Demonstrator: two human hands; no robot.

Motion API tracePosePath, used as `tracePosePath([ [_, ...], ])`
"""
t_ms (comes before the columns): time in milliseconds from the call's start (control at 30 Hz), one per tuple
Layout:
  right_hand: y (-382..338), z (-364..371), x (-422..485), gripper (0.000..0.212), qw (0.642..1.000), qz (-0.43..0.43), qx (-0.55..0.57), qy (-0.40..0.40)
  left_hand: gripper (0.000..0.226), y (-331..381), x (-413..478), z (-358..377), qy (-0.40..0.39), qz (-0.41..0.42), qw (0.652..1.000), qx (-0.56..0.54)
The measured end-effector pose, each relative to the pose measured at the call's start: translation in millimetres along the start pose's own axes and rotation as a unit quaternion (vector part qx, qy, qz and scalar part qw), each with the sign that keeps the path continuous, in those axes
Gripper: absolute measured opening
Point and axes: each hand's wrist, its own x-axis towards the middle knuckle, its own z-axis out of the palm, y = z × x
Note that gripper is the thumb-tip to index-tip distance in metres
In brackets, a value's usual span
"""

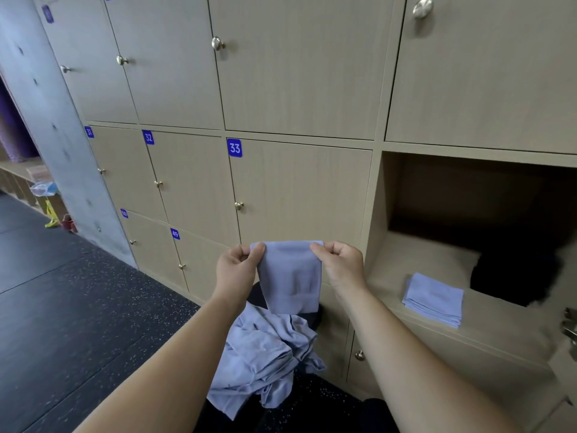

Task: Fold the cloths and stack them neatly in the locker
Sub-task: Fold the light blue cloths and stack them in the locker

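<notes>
A pale blue cloth [292, 276], folded into a narrow strip, hangs in front of locker door 33. My left hand [239, 270] pinches its top left corner and my right hand [342, 265] pinches its top right corner. Below it a heap of crumpled pale blue cloths [265, 357] lies on a dark stool whose top is mostly hidden. To the right stands an open locker [390, 270], and a neat stack of folded blue cloths [434, 300] rests near its front edge.
A black object [515, 273] lies deeper in the open locker at the right. Closed wooden locker doors with metal knobs [239, 205] fill the wall. Dark speckled floor [78, 307] spreads to the left, beside a grey concrete column [53, 135].
</notes>
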Motion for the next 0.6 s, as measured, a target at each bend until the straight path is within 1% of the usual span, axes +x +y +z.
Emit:
tracePosePath([
  [67,2,-1,1,0.034,1.0,-0.004,-0.004,0.009,0.037,-3,4,1,0.012,0.005,1.0,0.014],
  [133,3,-1,1,0.029,1.0,-0.008,-0.006,0.0,0.039,-6,7,2,0.015,0.008,1.0,0.026],
  [200,3,-2,3,0.026,1.0,-0.012,-0.007,-0.012,0.036,-7,9,1,0.013,0.011,0.999,0.037],
  [267,2,-2,5,0.028,0.999,-0.018,-0.014,-0.023,0.032,-8,11,1,0.004,0.003,1.0,0.028],
  [333,0,-1,4,0.031,0.999,-0.022,-0.031,-0.036,0.043,-3,8,2,-0.011,-0.01,0.998,0.058],
  [367,-2,0,4,0.031,0.998,-0.024,-0.035,-0.048,0.049,1,7,3,-0.023,0.001,0.994,0.106],
  [400,-1,-1,4,0.03,0.997,-0.025,-0.037,-0.061,0.054,4,6,6,-0.041,0.026,0.982,0.18],
  [433,-1,0,4,0.029,0.996,-0.028,-0.038,-0.073,0.055,7,4,8,-0.058,0.063,0.96,0.268],
  [500,-2,3,4,0.029,0.994,-0.039,-0.05,-0.091,0.051,15,0,11,-0.086,0.141,0.889,0.427],
  [533,-3,5,4,0.027,0.993,-0.045,-0.055,-0.096,0.052,18,-1,14,-0.098,0.162,0.863,0.469],
  [567,-3,4,4,0.023,0.993,-0.046,-0.057,-0.098,0.056,19,-2,17,-0.112,0.165,0.852,0.484],
  [600,-5,3,3,0.017,0.993,-0.041,-0.054,-0.101,0.058,19,-3,20,-0.125,0.16,0.854,0.478],
])
